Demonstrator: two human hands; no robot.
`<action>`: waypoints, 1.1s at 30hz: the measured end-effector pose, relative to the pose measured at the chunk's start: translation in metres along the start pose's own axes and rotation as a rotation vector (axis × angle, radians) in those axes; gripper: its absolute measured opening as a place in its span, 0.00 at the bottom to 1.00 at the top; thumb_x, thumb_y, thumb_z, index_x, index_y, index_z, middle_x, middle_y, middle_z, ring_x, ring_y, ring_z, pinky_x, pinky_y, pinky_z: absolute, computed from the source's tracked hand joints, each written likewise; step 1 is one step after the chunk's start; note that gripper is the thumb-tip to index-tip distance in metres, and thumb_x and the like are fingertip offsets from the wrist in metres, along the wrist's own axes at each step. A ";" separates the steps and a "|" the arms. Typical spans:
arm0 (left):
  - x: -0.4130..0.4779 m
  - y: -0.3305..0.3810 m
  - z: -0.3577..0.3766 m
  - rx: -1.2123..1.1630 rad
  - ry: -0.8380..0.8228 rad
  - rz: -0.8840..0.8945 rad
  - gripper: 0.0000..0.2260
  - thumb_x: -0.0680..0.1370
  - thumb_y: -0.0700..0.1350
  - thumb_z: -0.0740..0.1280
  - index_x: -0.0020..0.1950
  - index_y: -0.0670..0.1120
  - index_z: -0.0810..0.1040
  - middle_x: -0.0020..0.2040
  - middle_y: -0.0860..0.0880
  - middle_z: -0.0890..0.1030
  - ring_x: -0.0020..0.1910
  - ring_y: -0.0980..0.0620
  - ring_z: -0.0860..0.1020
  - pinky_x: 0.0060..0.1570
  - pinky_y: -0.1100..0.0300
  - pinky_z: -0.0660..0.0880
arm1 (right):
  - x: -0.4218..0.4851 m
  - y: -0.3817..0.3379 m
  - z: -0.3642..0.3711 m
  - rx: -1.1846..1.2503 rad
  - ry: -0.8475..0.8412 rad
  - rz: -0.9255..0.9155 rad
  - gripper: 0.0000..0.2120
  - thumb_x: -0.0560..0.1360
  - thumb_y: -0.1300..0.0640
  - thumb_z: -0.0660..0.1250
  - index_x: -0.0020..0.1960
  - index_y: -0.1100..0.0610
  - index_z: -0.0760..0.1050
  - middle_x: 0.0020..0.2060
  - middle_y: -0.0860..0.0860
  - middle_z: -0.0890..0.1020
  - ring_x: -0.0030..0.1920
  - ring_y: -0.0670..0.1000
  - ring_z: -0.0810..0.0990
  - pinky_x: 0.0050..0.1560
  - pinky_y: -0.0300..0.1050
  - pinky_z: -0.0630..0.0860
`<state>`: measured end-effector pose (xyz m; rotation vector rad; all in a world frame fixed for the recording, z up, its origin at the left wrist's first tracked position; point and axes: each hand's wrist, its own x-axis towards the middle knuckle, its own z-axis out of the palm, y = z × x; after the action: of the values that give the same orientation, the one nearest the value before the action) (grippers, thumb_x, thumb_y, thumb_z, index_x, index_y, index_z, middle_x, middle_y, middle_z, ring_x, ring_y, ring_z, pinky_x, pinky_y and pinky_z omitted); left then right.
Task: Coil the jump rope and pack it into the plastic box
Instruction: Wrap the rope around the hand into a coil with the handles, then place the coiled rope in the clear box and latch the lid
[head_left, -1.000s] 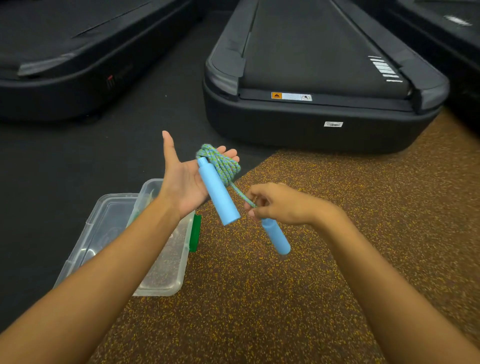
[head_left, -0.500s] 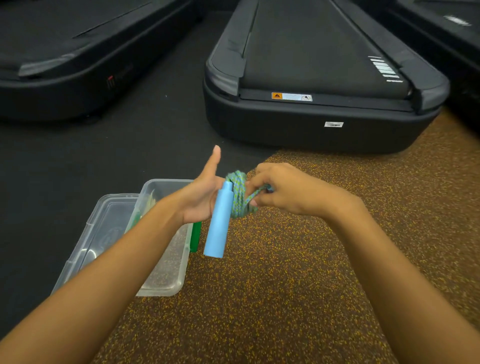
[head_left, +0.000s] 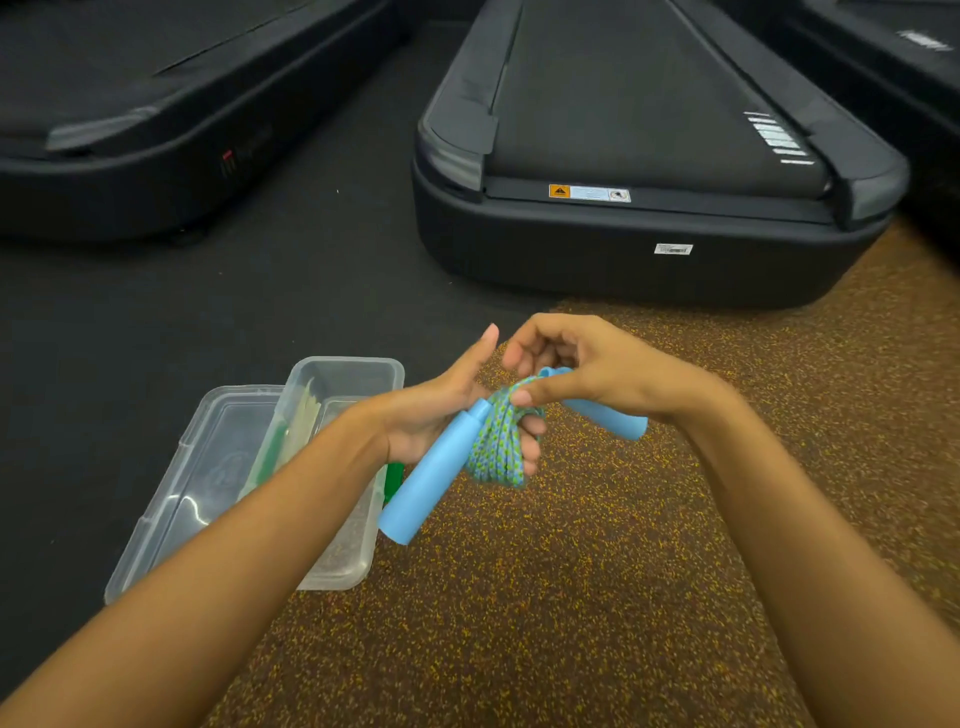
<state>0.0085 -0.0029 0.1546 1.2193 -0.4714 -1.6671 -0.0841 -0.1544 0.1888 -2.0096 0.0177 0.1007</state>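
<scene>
Since its fingers serve as spool, left hand (head_left: 441, 415): grips the jump rope (head_left: 496, 447) coil, blue handle (head_left: 431, 483) dangling.
Right hand (head_left: 597, 374): pinches the rope's end, likely tucking it.
Plastic box (head_left: 343, 369): open, rope not yet inside.

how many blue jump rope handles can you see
2. One blue handle slants down from the left hand beside the coiled rope; the second handle pokes out under the right hand.

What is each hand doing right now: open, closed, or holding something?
Left hand: holding the coiled rope, with the first handle lying against the palm.
Right hand: holding the second handle, thumb pressing the coiled rope.
</scene>
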 end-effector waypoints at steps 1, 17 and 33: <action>0.000 0.001 0.001 -0.008 0.001 0.000 0.37 0.68 0.71 0.49 0.42 0.38 0.77 0.33 0.43 0.82 0.35 0.46 0.82 0.40 0.57 0.79 | 0.000 0.004 0.001 0.051 0.002 0.006 0.14 0.66 0.64 0.73 0.49 0.54 0.76 0.44 0.54 0.76 0.45 0.49 0.73 0.49 0.42 0.71; 0.003 -0.001 -0.011 -0.197 0.150 0.126 0.28 0.66 0.69 0.57 0.27 0.43 0.73 0.21 0.49 0.73 0.21 0.53 0.75 0.28 0.62 0.77 | 0.004 0.038 0.027 0.716 -0.090 0.242 0.12 0.75 0.51 0.62 0.49 0.58 0.78 0.47 0.56 0.81 0.46 0.53 0.80 0.62 0.56 0.71; 0.004 -0.008 -0.027 -0.121 0.161 0.164 0.07 0.70 0.40 0.70 0.33 0.42 0.81 0.30 0.47 0.80 0.30 0.53 0.80 0.38 0.61 0.80 | 0.012 0.045 0.037 0.743 -0.021 0.236 0.12 0.73 0.51 0.66 0.48 0.60 0.77 0.36 0.53 0.81 0.37 0.51 0.78 0.48 0.48 0.72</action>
<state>0.0285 0.0032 0.1348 1.1817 -0.3558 -1.4259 -0.0773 -0.1403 0.1315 -1.2570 0.2448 0.2288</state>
